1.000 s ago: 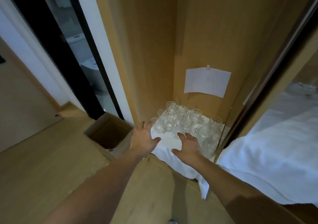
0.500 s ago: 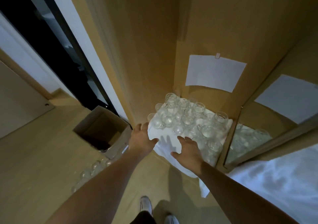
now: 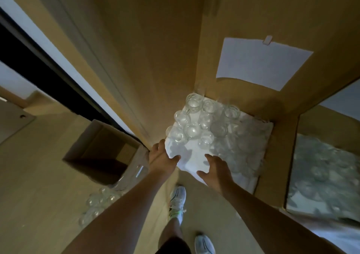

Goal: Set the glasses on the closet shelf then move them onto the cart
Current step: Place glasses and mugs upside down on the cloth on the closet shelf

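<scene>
Both arms are reaching forward and down toward 12 o'clock; the left hand (image 3: pixel 160 159) is sitting at the near left corner of the closet shelf (image 3: pixel 253 183), with its fingers lying fairly straight along the edge of the white cloth (image 3: pixel 190 156) and its thumb pointing toward 3 o'clock onto the cloth; it is touching the cloth, not gripping anything; the right hand (image 3: pixel 217 169) is hanging just over the near part of the cloth, fingers relaxed and spread a little, thumb sticking out toward 9 o'clock, holding nothing; I cannot tell if it is touching the cloth.

The glasses (image 3: pixel 202 121) are standing close together on the cloth, at 12 o'clock from the hands, filling the back and the right side of the shelf; the ones on the right are blurry.

A bare patch of cloth is lying between the two hands and the nearest glasses; the closet's wood wall is standing tight against the shelf at 9 o'clock and at the back; a white paper (image 3: pixel 261 62) is hanging on the back wall; a wood post is closing the side at 3 o'clock.

On the floor at 8 o'clock an open cardboard box (image 3: pixel 101 152) is sitting, with more glasses (image 3: pixel 97 203) beside it; two white shoes (image 3: pixel 178 199) are standing at 6 o'clock.
</scene>
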Demonstrator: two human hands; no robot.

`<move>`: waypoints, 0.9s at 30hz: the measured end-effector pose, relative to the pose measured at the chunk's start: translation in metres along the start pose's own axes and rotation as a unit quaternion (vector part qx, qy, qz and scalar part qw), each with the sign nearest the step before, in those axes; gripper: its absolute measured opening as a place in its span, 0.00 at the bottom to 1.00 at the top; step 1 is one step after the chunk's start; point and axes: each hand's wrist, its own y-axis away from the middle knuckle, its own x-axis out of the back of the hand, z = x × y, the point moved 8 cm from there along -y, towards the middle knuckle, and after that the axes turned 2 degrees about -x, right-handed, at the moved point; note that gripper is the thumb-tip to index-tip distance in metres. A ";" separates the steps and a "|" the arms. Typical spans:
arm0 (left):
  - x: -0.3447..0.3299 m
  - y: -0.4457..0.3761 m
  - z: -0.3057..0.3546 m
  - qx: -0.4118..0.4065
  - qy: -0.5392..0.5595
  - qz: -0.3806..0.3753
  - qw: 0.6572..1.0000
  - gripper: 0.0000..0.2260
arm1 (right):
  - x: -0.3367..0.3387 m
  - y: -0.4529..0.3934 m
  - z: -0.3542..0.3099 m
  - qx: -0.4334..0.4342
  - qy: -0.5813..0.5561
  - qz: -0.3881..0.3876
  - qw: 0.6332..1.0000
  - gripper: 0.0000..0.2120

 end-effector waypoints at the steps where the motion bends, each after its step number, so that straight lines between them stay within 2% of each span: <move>1: -0.002 -0.010 -0.003 0.003 0.005 -0.001 1.000 0.32 | -0.004 -0.010 0.000 -0.008 -0.002 -0.002 1.000 0.37; 8: -0.027 -0.065 -0.023 0.031 0.046 -0.013 0.998 0.38 | -0.024 -0.062 -0.003 -0.046 -0.045 -0.001 0.998 0.36; 13: -0.048 -0.097 -0.033 0.047 0.056 0.028 0.997 0.39 | -0.042 -0.098 -0.003 -0.060 -0.078 -0.005 0.995 0.36; 15: -0.060 -0.106 -0.041 0.084 0.083 0.004 0.993 0.39 | -0.047 -0.109 -0.004 -0.062 -0.097 0.004 0.993 0.36; 17: -0.074 -0.119 -0.052 0.111 0.103 -0.004 0.988 0.41 | -0.050 -0.118 -0.005 -0.062 -0.128 0.027 0.989 0.34; 20: -0.088 -0.134 -0.066 0.136 0.104 0.003 0.985 0.48 | -0.045 -0.126 -0.004 -0.071 -0.158 0.108 0.979 0.32; 23: -0.102 -0.149 -0.078 0.155 0.136 0.006 0.979 0.51 | -0.038 -0.135 0.004 -0.081 -0.125 0.179 0.972 0.35; 27: -0.109 -0.165 -0.082 0.149 0.160 0.038 0.975 0.51 | -0.033 -0.152 0.017 -0.100 -0.062 0.198 0.973 0.40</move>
